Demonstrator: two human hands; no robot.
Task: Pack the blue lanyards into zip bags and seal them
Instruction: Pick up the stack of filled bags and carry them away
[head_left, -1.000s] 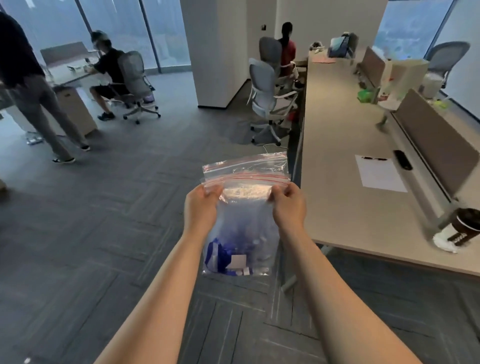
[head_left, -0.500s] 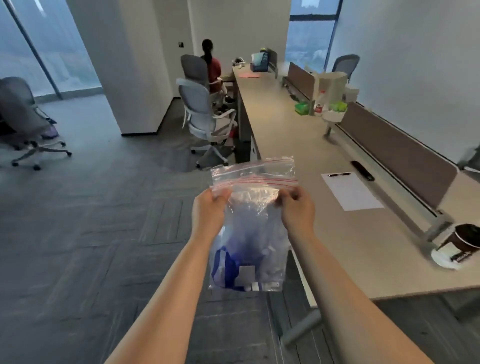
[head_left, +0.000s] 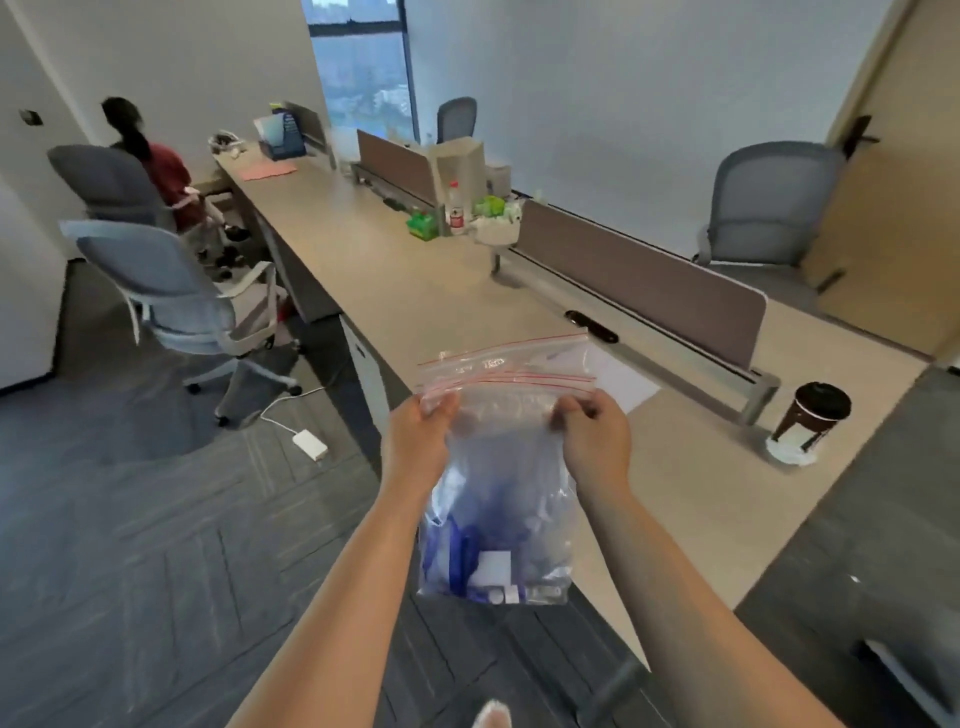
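The long tabletop (head_left: 415, 291) runs away to the right, bare at its near end apart from a sheet of paper (head_left: 631, 382) and a coffee cup (head_left: 810, 421) by the divider. In front of its near edge the clear zip bag (head_left: 511, 467) hangs upright in the air, touching no surface. The left hand (head_left: 418, 441) pinches its upper left corner and the right hand (head_left: 597, 441) its upper right, both just under the red zip strip (head_left: 511, 375). The blue lanyards (head_left: 460, 558) lie bunched at the very bottom of the bag, well below the mouth, with some small white pieces among them. Whether the strip is pressed shut along its whole length cannot be told from here. The step in hand looks like sealing. To do it well, pull the top edge taut between the two grips so the tracks line up, then pinch one end and run the fingers (head_left: 571, 410) along the strip to the other corner with firm pressure, easing trapped air out first. A gap midway is the likely fault, so a second pass would be prudent.
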